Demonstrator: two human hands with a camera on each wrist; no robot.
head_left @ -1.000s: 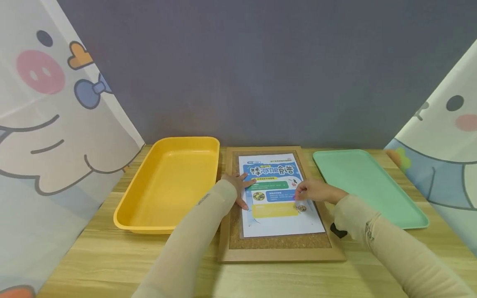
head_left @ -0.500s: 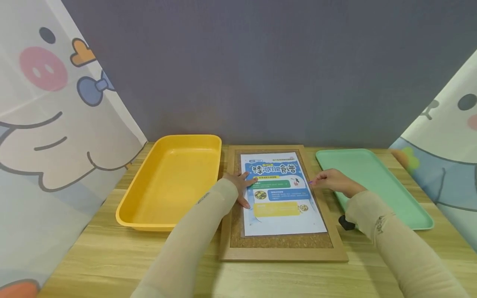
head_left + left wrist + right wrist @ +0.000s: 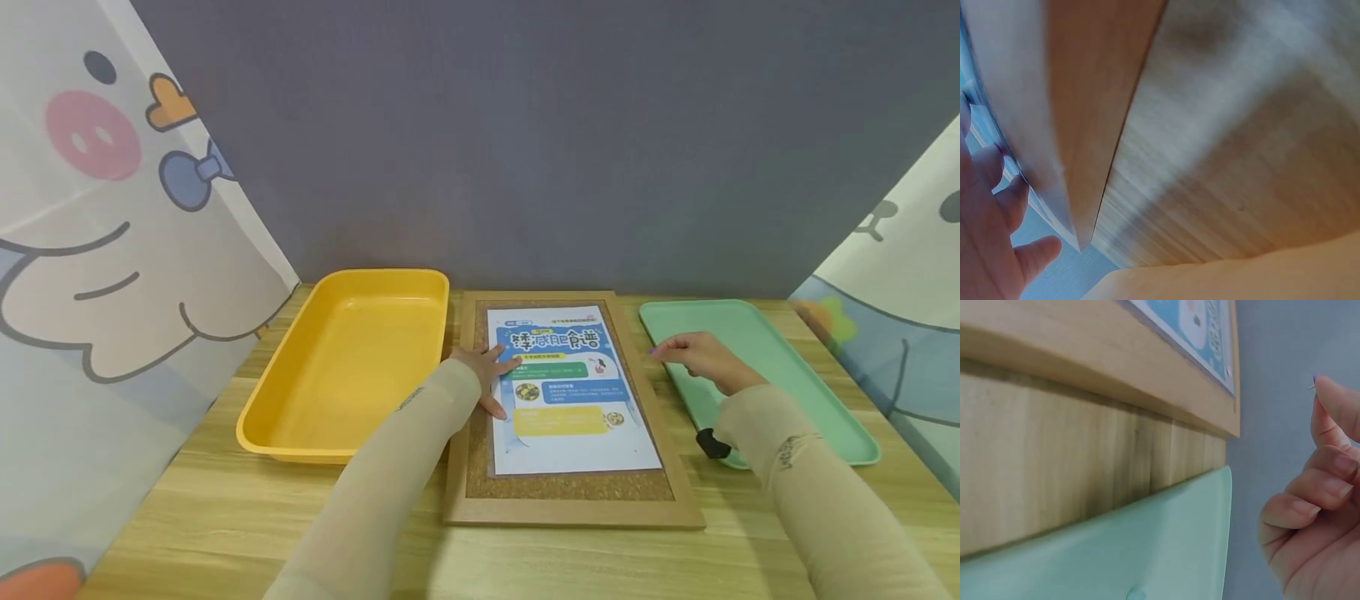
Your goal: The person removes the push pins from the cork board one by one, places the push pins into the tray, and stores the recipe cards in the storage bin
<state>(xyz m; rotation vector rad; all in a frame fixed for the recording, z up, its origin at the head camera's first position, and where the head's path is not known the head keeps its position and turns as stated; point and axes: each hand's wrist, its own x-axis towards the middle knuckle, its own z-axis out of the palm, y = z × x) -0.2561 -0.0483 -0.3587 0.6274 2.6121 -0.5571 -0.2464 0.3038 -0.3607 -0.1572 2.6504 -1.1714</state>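
Note:
My left hand (image 3: pixel 480 375) lies with fingers spread on the left side of a printed sheet (image 3: pixel 577 450), which sits on a wood-framed cork board (image 3: pixel 573 512). In the left wrist view, fingers (image 3: pixel 1013 203) reach over the board's frame (image 3: pixel 1094 119). Thumb and forefinger of my right hand (image 3: pixel 701 357) pinch a small purple push pin (image 3: pixel 652 351), its metal point showing in the right wrist view. That hand is raised over the left edge of a green tray (image 3: pixel 798 379), right of the board; its other fingers (image 3: pixel 1294 512) are curled in.
A deep yellow tray (image 3: pixel 251 442) stands left of the board. Near the green tray's front left corner, a black object (image 3: pixel 712 444) shows beside the right sleeve. A grey partition (image 3: pixel 540 150) rises behind, with cartoon-printed panels (image 3: pixel 150 275) at both sides.
My right hand has moved right with the push pin, from over the sheet, past the board's frame, to the green tray's edge. The left hand stays on the sheet.

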